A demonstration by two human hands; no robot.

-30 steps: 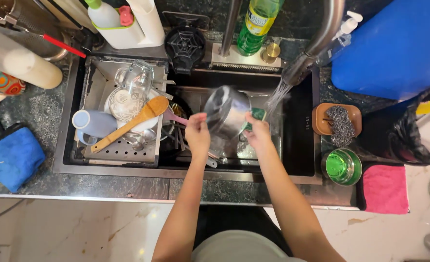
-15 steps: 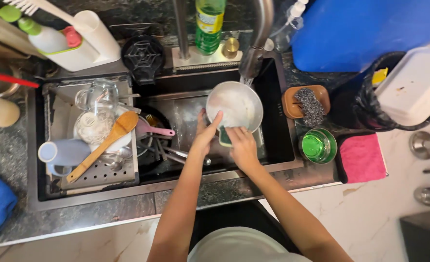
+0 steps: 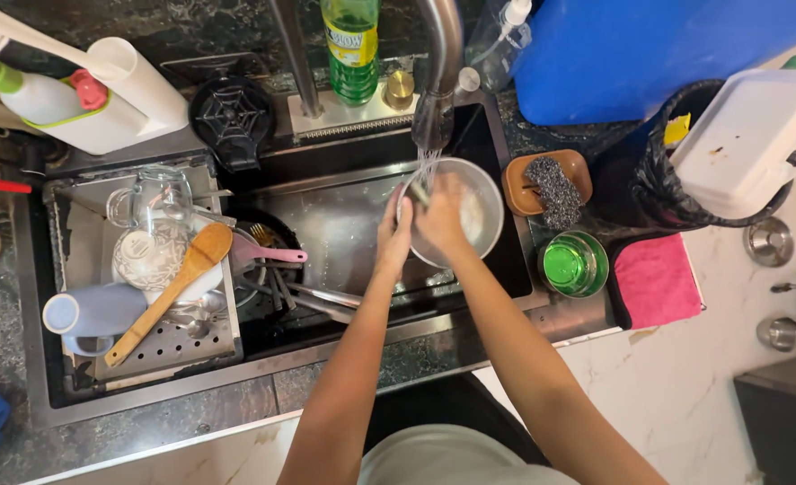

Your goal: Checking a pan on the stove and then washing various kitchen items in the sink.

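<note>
Both hands are in the sink now, under the running faucet point(image 3: 438, 63). The steel bowl point(image 3: 479, 211) sits at the sink's right end, abt 2 o'clock from its middle, mouth tilted up toward the camera, water dropping onto its left rim. Left hand point(image 3: 394, 235) grips that left rim, fingers curled shut over the edge. Right hand point(image 3: 440, 214) is inside the bowl, fingers bent and pressed to the inner wall (can't tell if there's a sponge under them, spray blurs it). So the bowl lies right at both hands, right hand deeper in, left hand bracing from 9 o'clock.

Room: tight at 3 o'clock, where the sink wall point(image 3: 517, 260) stands just beside the bowl, w/ a scrubber dish point(image 3: 546, 184) and green cup point(image 3: 573, 265) on the counter just past it. Open sink floor at 9 o'clock, then a pan w/ cutlery point(image 3: 268, 256). Further left, the drying rack point(image 3: 196, 346) holds a wooden spatula point(image 3: 169, 292), a glass mug point(image 3: 151, 202) and a blue mug point(image 3: 88, 314).
</note>
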